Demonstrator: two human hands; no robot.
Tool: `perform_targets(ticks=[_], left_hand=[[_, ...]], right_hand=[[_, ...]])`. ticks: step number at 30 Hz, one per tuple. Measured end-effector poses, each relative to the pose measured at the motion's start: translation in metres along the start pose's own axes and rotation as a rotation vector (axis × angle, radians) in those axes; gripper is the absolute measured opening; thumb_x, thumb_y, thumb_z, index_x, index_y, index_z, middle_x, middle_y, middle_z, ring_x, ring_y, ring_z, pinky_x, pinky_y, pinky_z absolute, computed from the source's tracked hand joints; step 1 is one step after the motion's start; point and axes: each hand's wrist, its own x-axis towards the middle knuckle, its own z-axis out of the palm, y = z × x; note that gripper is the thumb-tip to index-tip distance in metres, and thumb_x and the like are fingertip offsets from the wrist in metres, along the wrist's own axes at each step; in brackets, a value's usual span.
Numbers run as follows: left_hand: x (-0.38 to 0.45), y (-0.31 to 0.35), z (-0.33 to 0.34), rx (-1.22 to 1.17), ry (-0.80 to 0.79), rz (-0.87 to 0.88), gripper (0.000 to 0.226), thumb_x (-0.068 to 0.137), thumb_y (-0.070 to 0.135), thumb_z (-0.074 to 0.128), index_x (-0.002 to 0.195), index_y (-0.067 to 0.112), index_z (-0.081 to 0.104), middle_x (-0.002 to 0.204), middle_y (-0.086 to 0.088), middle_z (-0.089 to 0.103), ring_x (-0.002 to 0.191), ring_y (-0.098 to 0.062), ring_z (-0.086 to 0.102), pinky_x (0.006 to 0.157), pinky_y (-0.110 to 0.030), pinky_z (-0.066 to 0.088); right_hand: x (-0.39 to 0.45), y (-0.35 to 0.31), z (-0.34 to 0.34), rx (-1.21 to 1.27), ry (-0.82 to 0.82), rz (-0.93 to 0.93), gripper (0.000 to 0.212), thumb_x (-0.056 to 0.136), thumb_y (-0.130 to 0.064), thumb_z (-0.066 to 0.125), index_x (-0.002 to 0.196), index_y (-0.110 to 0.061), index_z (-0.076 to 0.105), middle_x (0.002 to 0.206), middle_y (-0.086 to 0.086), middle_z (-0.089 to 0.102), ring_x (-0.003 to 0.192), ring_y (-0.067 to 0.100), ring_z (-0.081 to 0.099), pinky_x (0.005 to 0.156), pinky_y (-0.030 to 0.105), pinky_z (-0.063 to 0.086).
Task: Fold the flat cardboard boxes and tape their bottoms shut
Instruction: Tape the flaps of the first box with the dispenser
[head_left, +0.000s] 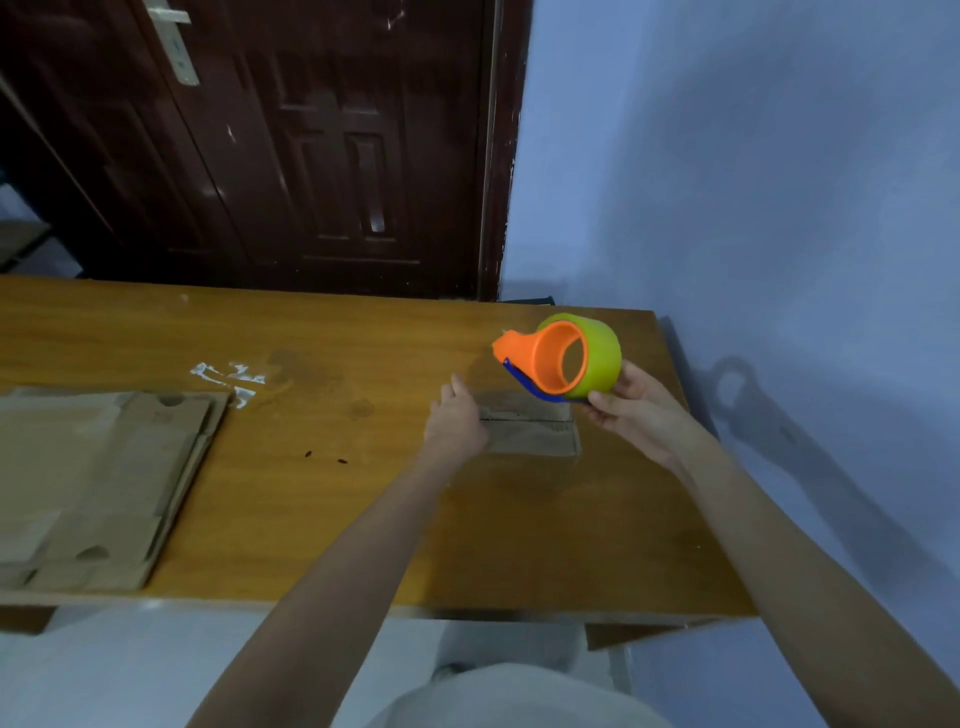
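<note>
Cardboard box (530, 428) sits folded on the desk (337, 499) between both hands; left hand (456, 423) presses flat against its side, right hand (636, 410) grips the tape dispenser (563, 361) above it.

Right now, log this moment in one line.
right hand: holds tape dispenser | left hand: steadies small box | flat boxes: stacked

No readable text, label or number shows on anything in view
</note>
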Motion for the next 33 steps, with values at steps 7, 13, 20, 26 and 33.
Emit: perform_targets(ticks=[7, 13, 20, 26, 33], left_hand=[[0.002, -0.017, 0.017, -0.310, 0.167, 0.079, 0.054, 0.083, 0.000, 0.057, 0.132, -0.002, 0.036, 0.127, -0.017, 0.040, 0.115, -0.034, 0.045, 0.085, -0.032, 0.038], [0.003, -0.025, 0.021, -0.464, 0.161, 0.133, 0.073, 0.078, 0.002, 0.059, 0.143, 0.003, 0.026, 0.123, -0.014, 0.042, 0.114, -0.030, 0.046, 0.089, -0.037, 0.043], [0.009, -0.029, 0.024, -0.536, 0.119, 0.171, 0.118, 0.074, 0.029, 0.079, 0.150, 0.020, -0.010, 0.121, -0.004, 0.050, 0.113, -0.021, 0.053, 0.094, -0.042, 0.047], [0.007, -0.033, 0.024, -0.437, 0.215, 0.301, 0.071, 0.081, 0.021, 0.072, 0.142, 0.029, 0.037, 0.109, 0.003, 0.049, 0.093, -0.020, 0.058, 0.078, -0.021, 0.043], [0.011, -0.031, 0.022, -0.502, 0.235, 0.221, 0.045, 0.075, 0.024, 0.078, 0.115, 0.013, 0.059, 0.101, 0.000, 0.056, 0.083, -0.016, 0.054, 0.063, -0.016, 0.035]], right_hand=[[-0.004, 0.007, -0.004, 0.004, -0.124, 0.076, 0.086, 0.046, -0.028, 0.094, 0.122, -0.016, 0.055, 0.100, -0.002, 0.067, 0.087, 0.013, 0.065, 0.076, 0.027, 0.053], [-0.004, 0.013, -0.005, 0.054, -0.171, 0.110, 0.079, 0.048, -0.027, 0.094, 0.118, -0.018, 0.058, 0.098, 0.001, 0.065, 0.086, 0.015, 0.063, 0.079, 0.030, 0.053], [0.000, 0.015, -0.007, 0.071, -0.154, 0.220, 0.071, 0.051, -0.022, 0.091, 0.113, -0.014, 0.059, 0.095, 0.007, 0.059, 0.082, 0.017, 0.057, 0.076, 0.029, 0.052], [0.002, 0.004, -0.011, 0.024, -0.212, 0.267, 0.076, 0.047, -0.025, 0.093, 0.114, -0.013, 0.059, 0.092, 0.004, 0.063, 0.082, 0.017, 0.058, 0.074, 0.029, 0.052], [0.007, 0.001, -0.008, 0.173, -0.130, 0.257, 0.080, 0.047, -0.020, 0.094, 0.118, -0.012, 0.058, 0.090, 0.004, 0.063, 0.075, 0.013, 0.058, 0.070, 0.026, 0.053]])
